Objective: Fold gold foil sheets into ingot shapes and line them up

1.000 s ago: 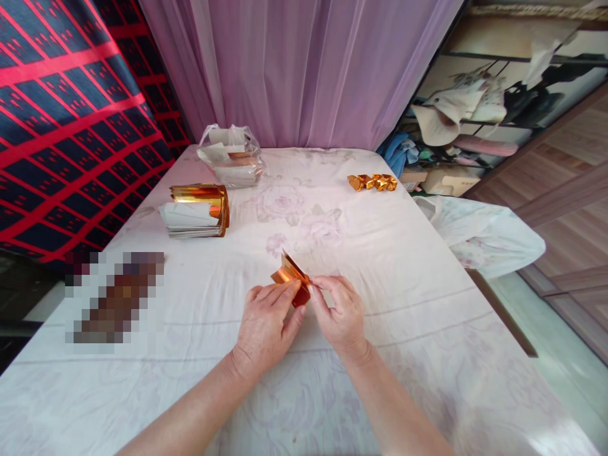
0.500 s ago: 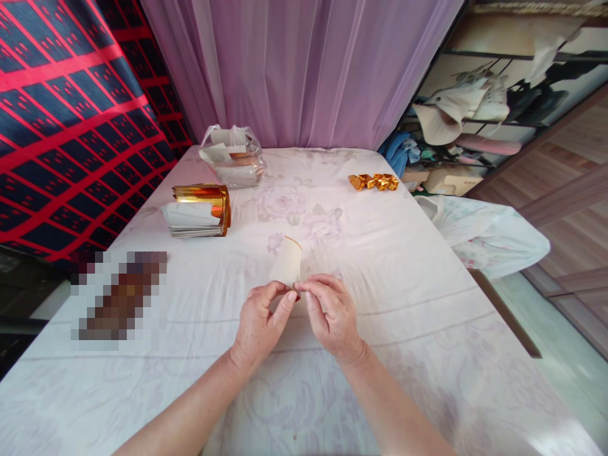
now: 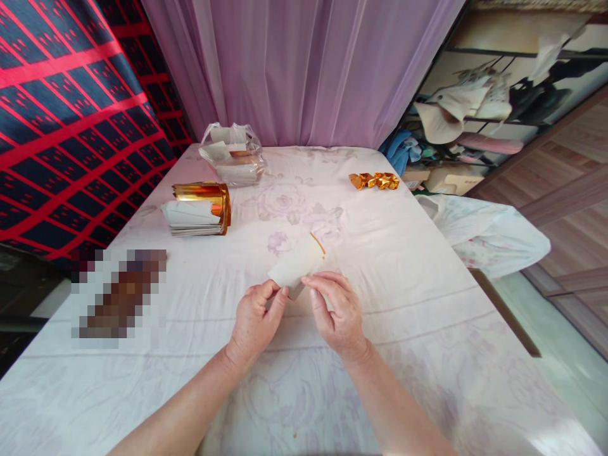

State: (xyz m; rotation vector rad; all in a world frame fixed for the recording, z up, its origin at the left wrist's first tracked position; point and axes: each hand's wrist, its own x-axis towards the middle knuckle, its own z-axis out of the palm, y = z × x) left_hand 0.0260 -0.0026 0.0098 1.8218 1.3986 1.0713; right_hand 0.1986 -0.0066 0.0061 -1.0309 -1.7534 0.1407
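Observation:
A curved sheet of paper point(image 3: 300, 262), white outside with a thin gold edge at its far end, is held just above the middle of the table. My left hand point(image 3: 259, 315) pinches its near left corner between thumb and fingers. At its near right side, my right hand point(image 3: 336, 310) grips the edge with thumb and forefinger. Farther left lies a folded stack of gold foil paper point(image 3: 202, 210) with white backs. Several folded gold foil pieces point(image 3: 373, 181) sit in a row at the back right.
A clear plastic bag point(image 3: 234, 155) holding more paper stands at the back left. A blurred-out patch point(image 3: 121, 294) covers something at the left. The flowered tablecloth point(image 3: 403, 266) reaches the purple curtain point(image 3: 304, 69). Beside the right edge are a white bag point(image 3: 494, 234) and a crowded shelf.
The paper has turned, its far end swinging to the right and showing more of its white side. My hands have moved slightly apart.

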